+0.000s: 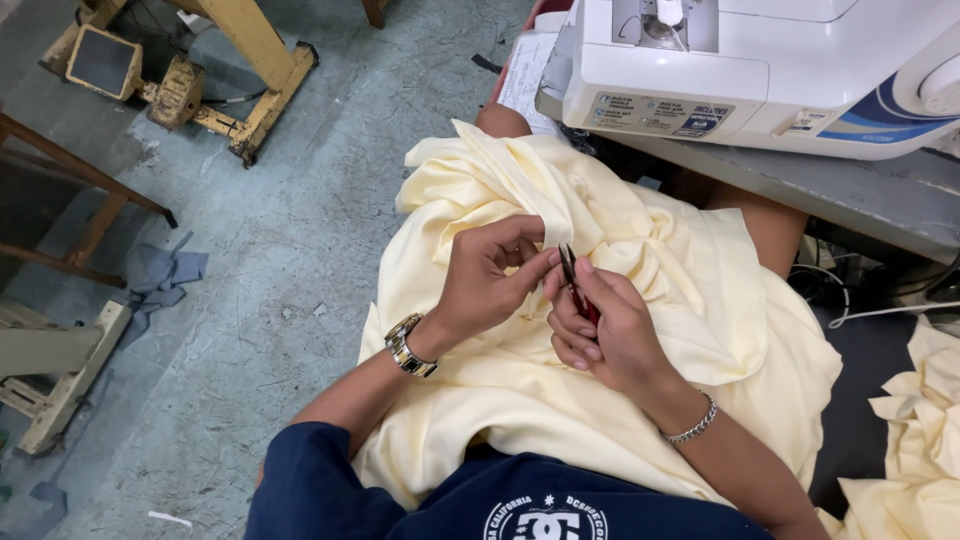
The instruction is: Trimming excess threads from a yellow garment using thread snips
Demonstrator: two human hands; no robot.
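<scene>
Pinching soft cream fabric (620, 300), left hand (485, 280), right hand (600, 330) gripping slim snips (572, 275)

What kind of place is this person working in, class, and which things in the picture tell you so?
Probably a sewing workshop: a white sewing machine on a grey table, pale yellow fabric piled on the lap, and small thread snips in the right hand.

Both hands (490, 275) (600, 325) pinched, apparently touching.
</scene>
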